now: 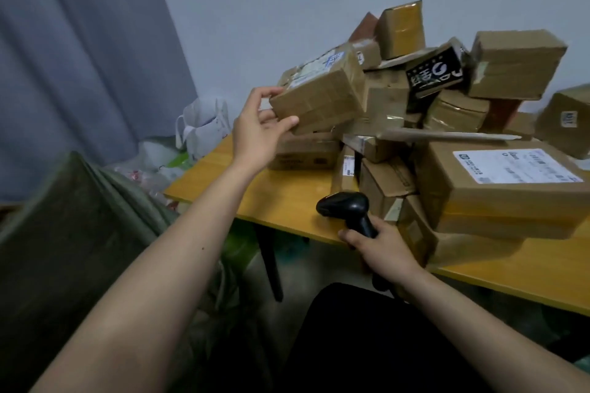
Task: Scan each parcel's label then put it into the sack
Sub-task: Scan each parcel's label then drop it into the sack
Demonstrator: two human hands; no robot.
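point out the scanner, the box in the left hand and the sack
scanner (343,205), head view, on its black head
box (319,96), head view, on its front side face
sack (64,233), head view, on its green side

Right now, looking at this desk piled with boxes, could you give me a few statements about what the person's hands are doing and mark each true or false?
1. The left hand grips a brown parcel at the pile's left edge. True.
2. The right hand is empty. False: it holds a black scanner.
3. The parcels lie on a yellow-topped table. True.
4. The gripped parcel is already in the green sack. False: it is still up at the pile.
5. The scanner's head points right. False: it points left.
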